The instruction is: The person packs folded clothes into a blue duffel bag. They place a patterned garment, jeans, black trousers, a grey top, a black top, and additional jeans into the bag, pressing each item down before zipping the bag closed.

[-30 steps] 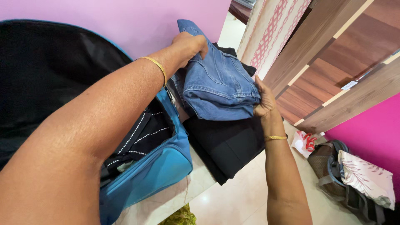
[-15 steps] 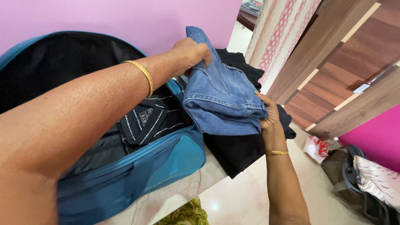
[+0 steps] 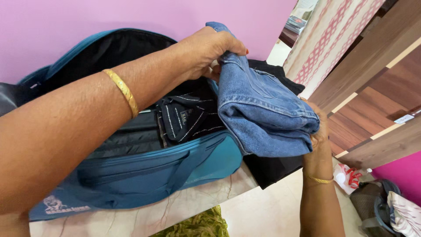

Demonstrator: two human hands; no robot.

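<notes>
Left hand (image 3: 210,50) grips the top edge of folded blue jeans (image 3: 263,109) at frame centre; right hand (image 3: 319,127) grasps their lower end, beside an open teal bag (image 3: 166,171).

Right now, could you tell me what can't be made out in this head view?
- Right hand: mostly hidden behind the folded jeans.
- Black clothes: largely covered by the jeans.
- Blue suitcase: its inside is partly hidden by the left hand and forearm.
- Bags on the floor: cut off by the frame's corner.

a pink wall (image 3: 131,17), a patterned curtain (image 3: 324,39), wooden panels (image 3: 377,83) and floor bags (image 3: 381,206).
</notes>
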